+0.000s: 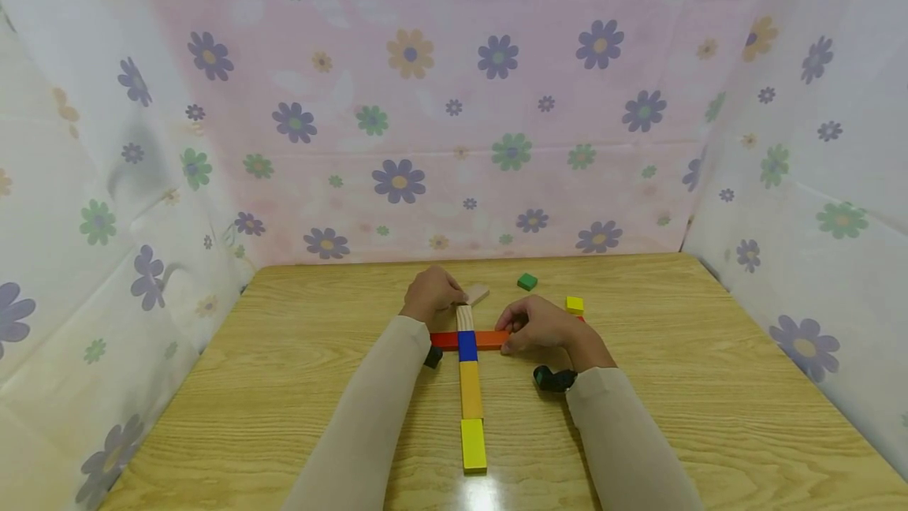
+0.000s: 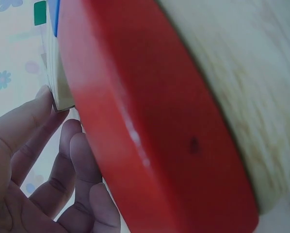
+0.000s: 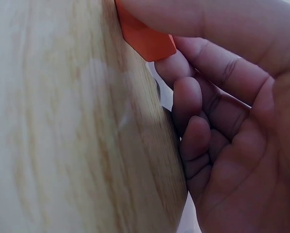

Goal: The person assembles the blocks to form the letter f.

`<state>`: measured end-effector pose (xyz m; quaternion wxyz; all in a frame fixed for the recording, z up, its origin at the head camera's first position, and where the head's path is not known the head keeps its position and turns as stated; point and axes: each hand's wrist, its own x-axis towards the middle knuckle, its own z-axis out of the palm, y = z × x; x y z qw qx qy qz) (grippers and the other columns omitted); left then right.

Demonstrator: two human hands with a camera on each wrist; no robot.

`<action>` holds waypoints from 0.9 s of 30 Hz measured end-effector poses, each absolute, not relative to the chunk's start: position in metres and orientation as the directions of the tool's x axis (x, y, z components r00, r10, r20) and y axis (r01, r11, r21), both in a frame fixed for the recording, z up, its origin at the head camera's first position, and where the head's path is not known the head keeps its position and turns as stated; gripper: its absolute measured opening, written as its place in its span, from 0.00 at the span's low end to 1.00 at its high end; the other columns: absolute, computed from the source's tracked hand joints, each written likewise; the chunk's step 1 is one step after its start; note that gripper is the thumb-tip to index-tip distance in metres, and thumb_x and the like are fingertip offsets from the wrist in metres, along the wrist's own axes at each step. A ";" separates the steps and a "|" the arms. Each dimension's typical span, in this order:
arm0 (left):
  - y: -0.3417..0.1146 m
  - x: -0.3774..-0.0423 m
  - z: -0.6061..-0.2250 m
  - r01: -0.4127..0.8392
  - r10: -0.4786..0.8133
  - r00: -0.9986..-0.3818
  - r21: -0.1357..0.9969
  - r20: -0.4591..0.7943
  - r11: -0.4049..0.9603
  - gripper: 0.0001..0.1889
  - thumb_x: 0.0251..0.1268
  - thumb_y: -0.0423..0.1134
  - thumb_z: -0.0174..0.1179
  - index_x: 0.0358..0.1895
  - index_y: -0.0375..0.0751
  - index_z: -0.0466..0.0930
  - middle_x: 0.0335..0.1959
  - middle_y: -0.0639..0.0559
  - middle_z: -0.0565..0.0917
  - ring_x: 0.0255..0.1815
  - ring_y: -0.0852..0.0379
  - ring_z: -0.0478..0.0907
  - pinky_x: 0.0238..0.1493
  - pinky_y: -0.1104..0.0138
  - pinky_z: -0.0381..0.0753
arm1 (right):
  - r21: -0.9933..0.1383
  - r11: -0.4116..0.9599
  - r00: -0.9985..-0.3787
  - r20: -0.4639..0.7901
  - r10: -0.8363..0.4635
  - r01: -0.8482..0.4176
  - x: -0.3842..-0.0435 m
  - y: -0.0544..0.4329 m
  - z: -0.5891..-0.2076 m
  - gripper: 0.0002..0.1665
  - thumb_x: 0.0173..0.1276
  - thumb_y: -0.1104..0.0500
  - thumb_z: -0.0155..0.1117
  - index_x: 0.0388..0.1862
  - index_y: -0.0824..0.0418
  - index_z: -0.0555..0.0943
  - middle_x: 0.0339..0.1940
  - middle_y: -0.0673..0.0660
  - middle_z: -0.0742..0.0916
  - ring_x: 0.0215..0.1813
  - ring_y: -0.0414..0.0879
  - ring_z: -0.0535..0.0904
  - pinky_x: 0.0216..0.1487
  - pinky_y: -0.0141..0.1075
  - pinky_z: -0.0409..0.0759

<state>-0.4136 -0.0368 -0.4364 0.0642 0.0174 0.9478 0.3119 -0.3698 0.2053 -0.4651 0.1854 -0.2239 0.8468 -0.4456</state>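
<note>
Wooden blocks form a cross on the table. A blue block (image 1: 467, 346) sits at its centre, with a red block (image 1: 444, 341) to its left and an orange block (image 1: 491, 340) to its right. Below it run an amber block (image 1: 471, 390) and a yellow block (image 1: 474, 446). Above it stands a plain wooden block (image 1: 464, 318), whose far end my left hand (image 1: 431, 292) pinches between thumb and fingertips. My right hand (image 1: 542, 323) grips the outer end of the orange block (image 3: 147, 41) between thumb and fingers. The left wrist view shows the red block (image 2: 135, 126) large, close to the camera.
Another plain wooden block (image 1: 478, 294) lies aslant beyond the cross. Farther right are a small green block (image 1: 527, 281) and a small yellow block (image 1: 574, 305), with a red piece (image 1: 581, 318) partly hidden by my right hand. Flowered cloth (image 1: 454, 124) surrounds the wooden table (image 1: 284, 385).
</note>
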 end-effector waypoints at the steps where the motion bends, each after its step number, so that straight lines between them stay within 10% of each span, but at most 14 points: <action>1: -0.037 -0.413 -0.436 -0.006 0.074 -0.991 0.596 -0.110 0.803 0.06 0.60 0.47 0.76 0.34 0.50 0.95 0.41 0.53 0.91 0.44 0.50 0.85 0.48 0.55 0.85 | -0.838 0.502 -0.831 -0.113 -0.545 -0.215 -0.370 0.205 -0.465 0.17 0.56 0.61 0.82 0.45 0.61 0.88 0.34 0.56 0.88 0.34 0.49 0.80 0.40 0.41 0.82; 27: -0.038 -0.408 -0.434 0.008 0.091 -0.991 0.627 -0.100 0.779 0.06 0.63 0.45 0.74 0.36 0.49 0.95 0.43 0.52 0.91 0.46 0.49 0.84 0.49 0.54 0.85 | -0.841 0.502 -0.834 -0.122 -0.539 -0.202 -0.371 0.206 -0.467 0.18 0.56 0.61 0.82 0.45 0.61 0.88 0.35 0.57 0.87 0.34 0.49 0.80 0.41 0.41 0.82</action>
